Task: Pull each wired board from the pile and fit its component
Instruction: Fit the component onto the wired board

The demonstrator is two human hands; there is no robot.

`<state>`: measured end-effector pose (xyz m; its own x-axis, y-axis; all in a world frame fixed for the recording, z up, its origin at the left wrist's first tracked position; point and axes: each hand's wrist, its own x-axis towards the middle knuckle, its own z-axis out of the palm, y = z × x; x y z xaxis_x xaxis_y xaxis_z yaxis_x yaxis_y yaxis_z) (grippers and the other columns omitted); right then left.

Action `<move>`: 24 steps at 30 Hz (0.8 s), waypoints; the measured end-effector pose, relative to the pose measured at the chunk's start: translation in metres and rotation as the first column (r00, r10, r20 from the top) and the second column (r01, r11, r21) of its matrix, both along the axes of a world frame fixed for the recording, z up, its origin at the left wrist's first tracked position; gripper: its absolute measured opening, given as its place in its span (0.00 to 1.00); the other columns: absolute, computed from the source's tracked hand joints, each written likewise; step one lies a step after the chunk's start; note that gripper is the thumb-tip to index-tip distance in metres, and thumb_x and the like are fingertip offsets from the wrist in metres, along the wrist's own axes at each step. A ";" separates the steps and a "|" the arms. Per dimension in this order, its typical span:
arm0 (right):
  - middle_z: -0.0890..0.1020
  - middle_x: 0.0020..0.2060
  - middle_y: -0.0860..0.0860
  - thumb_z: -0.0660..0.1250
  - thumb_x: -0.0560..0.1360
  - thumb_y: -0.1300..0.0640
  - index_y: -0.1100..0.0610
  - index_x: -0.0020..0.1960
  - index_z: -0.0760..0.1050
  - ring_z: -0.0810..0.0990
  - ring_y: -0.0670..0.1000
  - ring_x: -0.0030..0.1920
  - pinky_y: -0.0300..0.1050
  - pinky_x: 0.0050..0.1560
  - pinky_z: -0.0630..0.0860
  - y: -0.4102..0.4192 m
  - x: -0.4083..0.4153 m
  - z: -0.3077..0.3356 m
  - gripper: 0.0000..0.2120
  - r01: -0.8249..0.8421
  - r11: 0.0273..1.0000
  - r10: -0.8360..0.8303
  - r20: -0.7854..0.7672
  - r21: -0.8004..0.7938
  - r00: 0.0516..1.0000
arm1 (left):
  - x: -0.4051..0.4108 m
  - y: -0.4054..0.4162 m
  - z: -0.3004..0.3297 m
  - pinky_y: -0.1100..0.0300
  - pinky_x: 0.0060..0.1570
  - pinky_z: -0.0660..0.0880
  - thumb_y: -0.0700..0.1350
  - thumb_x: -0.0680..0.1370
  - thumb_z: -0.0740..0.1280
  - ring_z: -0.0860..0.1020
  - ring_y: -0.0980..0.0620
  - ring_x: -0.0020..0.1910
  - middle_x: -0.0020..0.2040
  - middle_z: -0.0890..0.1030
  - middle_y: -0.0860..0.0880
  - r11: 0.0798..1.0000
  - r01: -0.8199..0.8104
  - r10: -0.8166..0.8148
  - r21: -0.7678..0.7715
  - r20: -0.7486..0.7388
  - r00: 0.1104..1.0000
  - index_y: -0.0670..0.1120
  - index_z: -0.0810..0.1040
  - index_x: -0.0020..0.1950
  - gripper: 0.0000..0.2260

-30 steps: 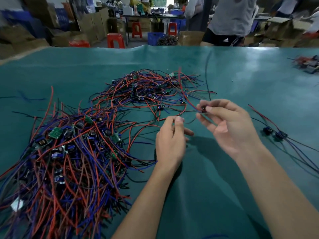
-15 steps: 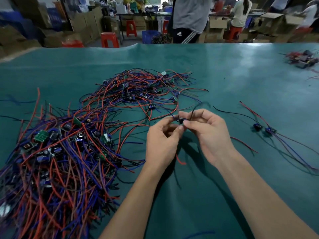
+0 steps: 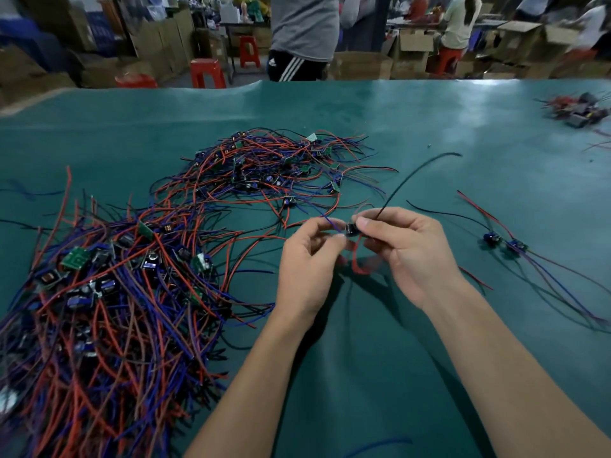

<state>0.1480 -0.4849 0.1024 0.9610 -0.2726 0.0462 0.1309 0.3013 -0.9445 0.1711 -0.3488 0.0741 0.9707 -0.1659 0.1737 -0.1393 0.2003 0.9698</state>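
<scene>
The green table [image 3: 429,133] bears a big pile [image 3: 132,276] of wired boards left of the hands, so most of the work looks undone. Two finished boards [image 3: 504,242] lie right of the hands. Both hands hover just above the table. The right hand [image 3: 406,249] pinches a small board [image 3: 351,229]; the left hand [image 3: 310,259] pinches at its near side, seemingly fitting a part.

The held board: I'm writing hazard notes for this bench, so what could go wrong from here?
The board is pinched only at fingertips between the left hand and right hand, above the table; it could slip or twist during fitting. Its red wire loops under the hands and may snag. The pile lies close by, so trailing wires could tangle.
</scene>
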 end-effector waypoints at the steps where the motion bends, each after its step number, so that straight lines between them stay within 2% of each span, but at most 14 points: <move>1: 0.87 0.39 0.56 0.76 0.62 0.62 0.59 0.39 0.85 0.85 0.49 0.37 0.37 0.38 0.79 -0.001 -0.001 0.000 0.05 -0.023 1.000 0.022 0.007 0.014 1.000 | 0.000 0.000 -0.001 0.67 0.34 0.72 0.37 0.81 0.66 0.77 0.56 0.35 0.40 0.83 0.48 0.999 0.028 -0.028 -0.021 -0.013 1.000 0.42 0.81 0.51 0.05; 3: 0.86 0.39 0.58 0.76 0.63 0.63 0.60 0.39 0.85 0.85 0.52 0.39 0.40 0.41 0.81 0.000 -0.002 0.000 0.05 -0.083 0.996 0.082 0.023 0.015 0.996 | 0.000 0.000 -0.002 0.67 0.35 0.72 0.40 0.83 0.65 0.77 0.58 0.35 0.39 0.83 0.50 0.999 0.046 -0.046 -0.011 -0.003 0.999 0.41 0.83 0.50 0.08; 6: 0.86 0.40 0.58 0.75 0.64 0.64 0.62 0.41 0.85 0.85 0.51 0.39 0.39 0.42 0.81 0.000 -0.001 -0.003 0.06 -0.094 0.996 0.094 0.022 0.005 0.995 | -0.001 0.001 -0.001 0.73 0.32 0.69 0.37 0.82 0.66 0.75 0.65 0.31 0.36 0.83 0.56 1.000 0.016 -0.017 0.014 0.028 0.999 0.45 0.84 0.48 0.08; 8: 0.87 0.40 0.57 0.74 0.66 0.67 0.64 0.44 0.84 0.85 0.51 0.40 0.38 0.44 0.80 -0.001 0.001 -0.004 0.08 -0.111 0.994 0.111 0.027 0.004 0.993 | -0.001 0.000 0.001 0.69 0.36 0.73 0.36 0.81 0.66 0.78 0.60 0.34 0.38 0.84 0.53 1.000 -0.009 0.009 -0.027 0.005 1.000 0.46 0.83 0.49 0.07; 10: 0.87 0.42 0.57 0.70 0.69 0.74 0.65 0.48 0.83 0.86 0.51 0.42 0.38 0.46 0.80 -0.001 0.001 -0.007 0.11 -0.152 0.988 0.152 0.035 0.004 0.988 | 0.000 -0.001 0.001 0.62 0.38 0.74 0.35 0.81 0.66 0.78 0.55 0.36 0.38 0.83 0.50 0.996 -0.045 0.044 -0.078 -0.021 0.999 0.46 0.80 0.48 0.08; 13: 0.86 0.46 0.56 0.67 0.69 0.80 0.65 0.53 0.82 0.85 0.52 0.46 0.40 0.52 0.81 0.004 0.002 -0.011 0.17 -0.142 0.989 0.144 0.049 -0.053 0.988 | 0.004 -0.001 0.002 0.63 0.35 0.71 0.33 0.80 0.66 0.74 0.58 0.32 0.34 0.79 0.56 0.991 -0.093 0.093 -0.091 -0.001 0.996 0.49 0.74 0.46 0.11; 15: 0.87 0.46 0.55 0.70 0.68 0.79 0.62 0.53 0.83 0.84 0.51 0.46 0.40 0.52 0.81 0.005 0.002 -0.014 0.19 -0.093 0.986 0.102 0.059 -0.138 0.993 | 0.003 -0.001 0.002 0.64 0.34 0.72 0.34 0.81 0.66 0.72 0.58 0.31 0.34 0.77 0.57 0.992 -0.097 0.098 -0.085 -0.001 0.995 0.49 0.71 0.45 0.11; 20: 0.88 0.43 0.54 0.76 0.67 0.74 0.57 0.53 0.84 0.85 0.49 0.42 0.40 0.47 0.82 0.005 0.001 -0.016 0.19 -0.050 0.961 0.065 0.047 -0.273 0.997 | 0.002 -0.002 -0.001 0.62 0.37 0.74 0.39 0.80 0.69 0.76 0.54 0.33 0.40 0.80 0.43 0.985 -0.164 0.162 -0.043 -0.054 0.985 0.46 0.73 0.44 0.08; 24: 0.88 0.44 0.55 0.78 0.66 0.74 0.56 0.54 0.84 0.86 0.50 0.43 0.46 0.51 0.84 0.004 0.002 -0.016 0.21 -0.028 0.931 0.048 0.046 -0.364 0.998 | 0.001 -0.003 -0.001 0.64 0.29 0.73 0.42 0.80 0.70 0.79 0.56 0.28 0.36 0.83 0.44 0.983 -0.179 0.174 -0.041 -0.101 0.980 0.44 0.74 0.45 0.07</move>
